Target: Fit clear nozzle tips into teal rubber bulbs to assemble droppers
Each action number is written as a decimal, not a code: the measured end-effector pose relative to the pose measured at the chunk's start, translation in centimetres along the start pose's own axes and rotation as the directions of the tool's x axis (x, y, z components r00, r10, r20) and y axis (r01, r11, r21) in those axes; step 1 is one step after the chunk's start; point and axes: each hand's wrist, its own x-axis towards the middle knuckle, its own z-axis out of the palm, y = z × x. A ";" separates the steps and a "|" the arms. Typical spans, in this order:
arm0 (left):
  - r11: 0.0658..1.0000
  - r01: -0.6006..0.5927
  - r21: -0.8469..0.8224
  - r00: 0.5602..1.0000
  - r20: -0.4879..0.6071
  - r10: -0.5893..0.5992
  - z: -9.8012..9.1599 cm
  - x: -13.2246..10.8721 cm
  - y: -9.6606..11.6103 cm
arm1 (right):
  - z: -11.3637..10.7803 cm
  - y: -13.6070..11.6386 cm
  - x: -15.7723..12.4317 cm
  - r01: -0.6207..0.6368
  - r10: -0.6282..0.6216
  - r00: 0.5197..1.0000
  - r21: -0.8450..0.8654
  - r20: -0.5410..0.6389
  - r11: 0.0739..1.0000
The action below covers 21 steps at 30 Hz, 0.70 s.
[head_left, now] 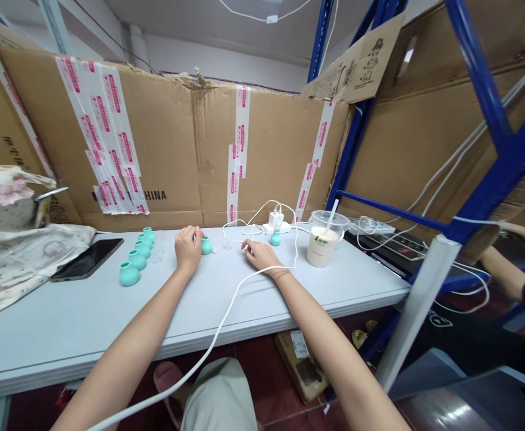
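My left hand (188,249) rests on the grey table with its fingers curled; anything inside them is hidden. Right beside it stands a small teal pot (206,246). My right hand (259,255) lies on the table, fingers loosely apart, holding nothing. Between the hands are a small white round piece (215,249) and a small clear piece (227,245). Another teal pot (275,239) is just beyond my right hand, by a white plug (276,219). Several teal pots stand in a row at the left, the nearest one (129,274) at the front.
A black phone (87,260) and a cloth bag (11,251) lie at the left. A lidded drink cup (321,246) with a straw stands at the right. A white cable (226,311) crosses above my right wrist. Another person's arm (504,270) shows far right.
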 end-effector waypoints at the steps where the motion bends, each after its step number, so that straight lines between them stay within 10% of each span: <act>1: 1.000 -0.001 0.000 1.000 -0.001 0.001 0.0 0.0 0.0 | 0.0 0.0 0.0 0.006 -0.006 1.000 -0.006 0.000 1.000; 21: 1.000 0.012 0.008 1.000 0.001 -0.012 -0.1 0.1 0.1 | 0.3 -0.1 0.2 0.040 -0.040 0.999 0.038 -0.007 0.998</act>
